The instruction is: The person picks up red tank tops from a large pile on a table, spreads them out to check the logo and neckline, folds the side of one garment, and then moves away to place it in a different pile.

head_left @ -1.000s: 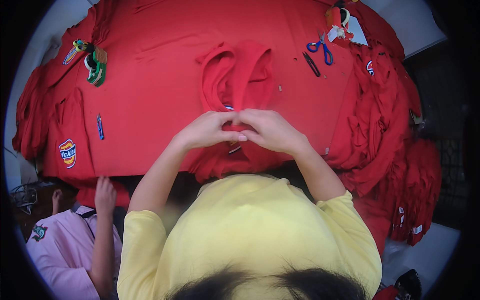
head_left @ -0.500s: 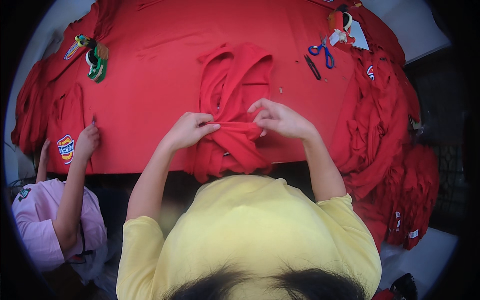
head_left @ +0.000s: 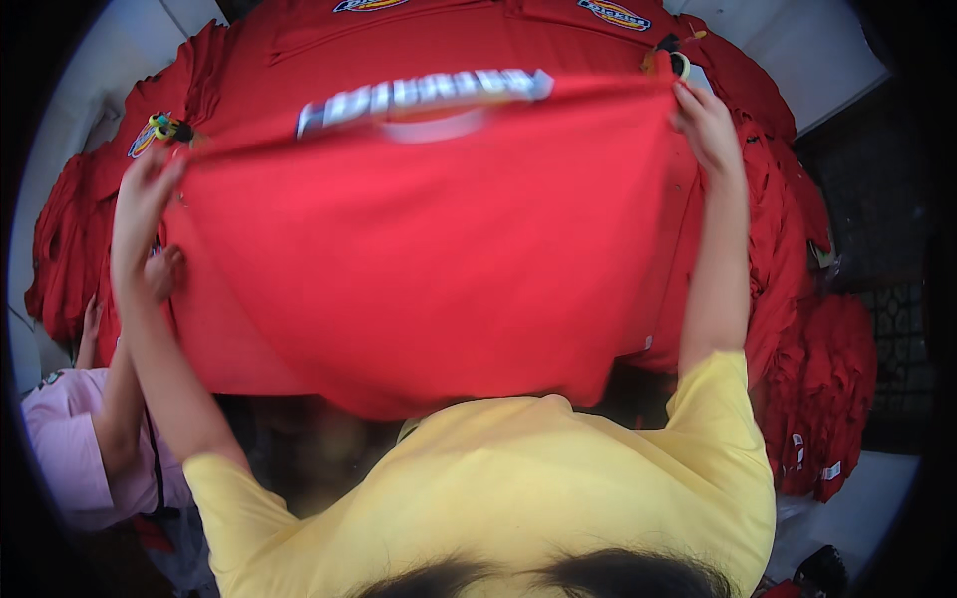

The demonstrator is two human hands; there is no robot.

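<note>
A red T-shirt with a blurred white, blue and orange print is stretched wide between my hands. Its body hangs down toward my yellow top, and the lower edge drops past the table's near edge. My left hand, fingers closed, grips the shirt's upper left. At the upper right my right hand pinches the other side, arm reaching well forward. The cloth between them covers most of the tabletop, so what lies beneath is hidden.
Piled red garments line the right side, with another heap at far left. More printed red shirts lie at the far edge. A co-worker's hand and pink sleeve are close by my left forearm. A tape roll stands at back right.
The bunched red T-shirt has been opened out into a broad sheet. My hands have moved far apart and forward, the left to the left, the right to the right. The blue scissors are now covered.
</note>
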